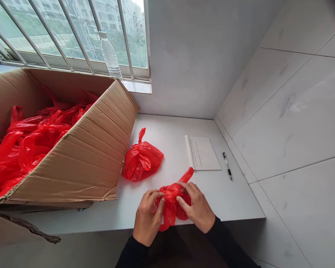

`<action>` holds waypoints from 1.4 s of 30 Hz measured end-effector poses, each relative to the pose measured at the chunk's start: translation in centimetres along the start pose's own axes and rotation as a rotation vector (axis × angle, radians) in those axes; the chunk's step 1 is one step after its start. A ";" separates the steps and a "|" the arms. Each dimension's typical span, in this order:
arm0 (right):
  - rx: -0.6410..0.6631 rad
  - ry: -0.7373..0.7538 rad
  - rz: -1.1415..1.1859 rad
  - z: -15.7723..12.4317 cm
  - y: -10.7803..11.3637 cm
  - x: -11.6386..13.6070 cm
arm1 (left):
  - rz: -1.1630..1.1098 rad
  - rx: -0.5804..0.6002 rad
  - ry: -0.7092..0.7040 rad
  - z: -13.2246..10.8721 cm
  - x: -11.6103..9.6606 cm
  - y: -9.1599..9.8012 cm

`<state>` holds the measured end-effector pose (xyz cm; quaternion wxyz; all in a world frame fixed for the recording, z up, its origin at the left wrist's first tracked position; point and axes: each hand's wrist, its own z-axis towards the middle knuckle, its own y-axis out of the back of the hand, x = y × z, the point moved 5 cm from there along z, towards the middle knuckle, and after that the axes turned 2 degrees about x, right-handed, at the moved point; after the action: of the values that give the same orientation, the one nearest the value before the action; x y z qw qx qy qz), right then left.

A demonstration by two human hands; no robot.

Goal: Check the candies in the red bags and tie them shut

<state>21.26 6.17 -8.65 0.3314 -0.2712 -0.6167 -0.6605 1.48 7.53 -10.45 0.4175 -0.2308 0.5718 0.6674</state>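
At the front edge of the white table lies a red plastic bag point(171, 193), gathered at its middle, with one handle sticking up to the back right and another hanging toward the table edge. My left hand point(149, 214) pinches the bag's left side between thumb and fingers. On its right side, my right hand point(197, 204) grips the red plastic with thumb and fingertips. What the bag contains is hidden. A second red plastic bag point(143, 160), knotted at the top, sits just behind, beside the carton.
A large cardboard box point(80, 156) full of red plastic bags point(41, 130) stands on the left. An open notepad point(205, 153) and a pen point(227, 166) lie on the table point(173, 130) to the right. A clear bottle point(111, 56) stands on the windowsill. Tiled wall borders the right.
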 end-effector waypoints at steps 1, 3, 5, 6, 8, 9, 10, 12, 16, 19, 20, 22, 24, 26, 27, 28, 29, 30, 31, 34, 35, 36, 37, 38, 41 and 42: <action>-0.003 -0.031 0.027 -0.1 0.0 -0.4 | 0.005 -0.015 0.009 0.1 0.3 0.5; -0.017 -0.103 0.088 -0.5 0.5 -0.9 | 0.025 -0.068 0.040 0.4 1.1 1.8; -0.022 -0.165 0.139 -0.9 1.1 -1.1 | 0.052 -0.114 0.066 0.7 1.8 2.9; -0.018 -0.184 0.153 -1.0 1.3 -1.1 | 0.064 -0.121 0.064 0.7 1.8 3.1; -0.003 -0.190 0.168 -1.0 1.3 -0.8 | 0.080 -0.087 0.019 0.8 1.2 2.9; 0.008 -0.182 0.176 -0.9 1.2 -0.6 | 0.084 -0.047 -0.018 0.8 0.6 2.6; 0.021 -0.171 0.189 -0.8 1.0 -0.3 | 0.087 -0.002 -0.057 0.9 0.0 2.1; 0.041 -0.152 0.220 -0.7 0.7 0.1 | 0.092 0.069 -0.113 1.0 -0.8 1.5; -0.006 -0.185 0.255 -0.9 1.5 -0.2 | 0.103 -0.024 -0.060 1.6 0.1 2.8; -0.049 -0.212 0.261 -1.0 2.0 -0.4 | 0.094 -0.064 -0.031 1.7 0.3 3.5; -0.044 -0.204 0.259 -1.0 1.9 -0.3 | 0.088 -0.037 -0.048 1.7 -0.2 3.2; -0.021 -0.170 0.260 -0.9 1.5 0.1 | 0.079 0.043 -0.099 1.7 -1.3 2.3; -0.011 -0.148 0.266 -0.8 1.4 0.3 | 0.076 0.093 -0.124 1.8 -1.8 1.7; -0.025 -0.167 0.277 -0.8 1.7 -0.1 | 0.075 0.053 -0.091 2.0 -1.4 2.2; -0.038 -0.189 0.283 -0.8 1.9 -0.5 | 0.074 0.011 -0.060 2.1 -1.0 2.6; -0.050 -0.212 0.289 -0.9 2.2 -0.8 | 0.072 -0.032 -0.029 2.2 -0.5 3.2; -0.055 -0.231 0.293 -1.0 2.3 -1.1 | 0.068 -0.065 -0.007 2.2 -0.2 3.6; -0.053 -0.242 0.295 -1.0 2.3 -1.2 | 0.063 -0.081 0.002 2.1 -0.1 3.8; -0.047 -0.241 0.287 -1.0 2.2 -1.1 | 0.056 -0.077 -0.002 2.0 -0.3 3.7; -0.010 -0.178 0.226 -0.7 1.5 -0.1 | 0.040 -0.001 -0.059 1.7 -1.4 2.8; -0.003 -0.152 0.203 -0.6 1.3 0.2 | 0.037 0.015 -0.073 1.7 -1.6 2.6; -0.008 -0.135 0.188 -0.5 1.3 0.4 | 0.035 0.008 -0.076 1.7 -1.6 2.6; -0.022 -0.133 0.187 -0.5 1.5 0.3 | 0.036 -0.024 -0.065 1.8 -1.3 3.0; -0.045 -0.146 0.201 -0.5 1.8 0.0 | 0.039 -0.075 -0.041 1.9 -0.9 3.7; -0.132 -0.210 0.231 -0.8 2.9 -1.4 | 0.047 -0.211 0.024 2.0 0.2 5.6; -0.147 -0.214 0.223 -0.9 3.0 -1.6 | 0.045 -0.212 0.018 2.0 0.1 5.7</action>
<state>24.64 5.38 -8.03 0.3146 -0.4303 -0.5646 -0.6301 -2.97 9.52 -6.80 0.3704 -0.2667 0.5067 0.7314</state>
